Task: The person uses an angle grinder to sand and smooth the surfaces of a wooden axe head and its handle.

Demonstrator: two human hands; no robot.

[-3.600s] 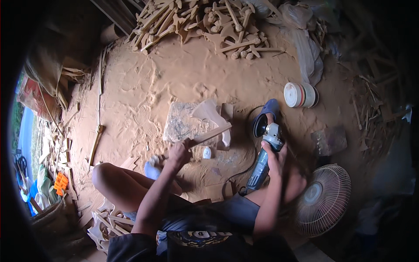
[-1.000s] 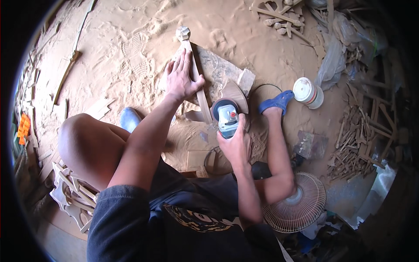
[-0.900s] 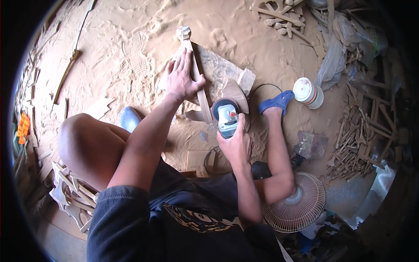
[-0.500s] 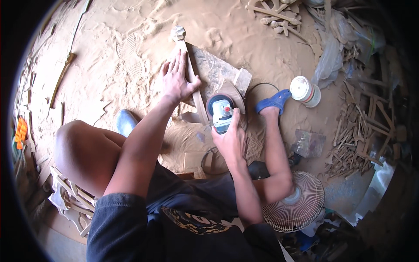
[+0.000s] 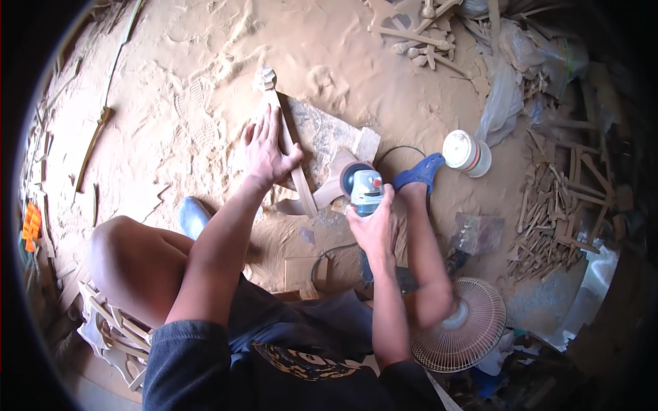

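My left hand (image 5: 265,152) lies flat with its fingers stretched out on a long pale wooden piece (image 5: 301,183), which has a carved knob at its far end and curved side arms near its close end. My right hand (image 5: 374,229) grips a handheld angle grinder (image 5: 369,196) with a light body, a red button and a round disc. The disc is at the right-hand curved arm of the wood; whether it touches cannot be made out. Under the wood lies a worn, flat board (image 5: 322,133).
Sawdust covers the floor. A white-lidded tub (image 5: 467,152) stands beside my blue clog (image 5: 422,170). At right lie a heap of wooden pieces (image 5: 548,212) and a round fan (image 5: 460,322). More carved parts (image 5: 425,41) lie at the far right. A dark cord (image 5: 325,253) runs near my legs.
The grinder has moved right, away from the long strip and out along the curved arm. My left hand keeps its place on the wood. The whole view has shifted slightly.
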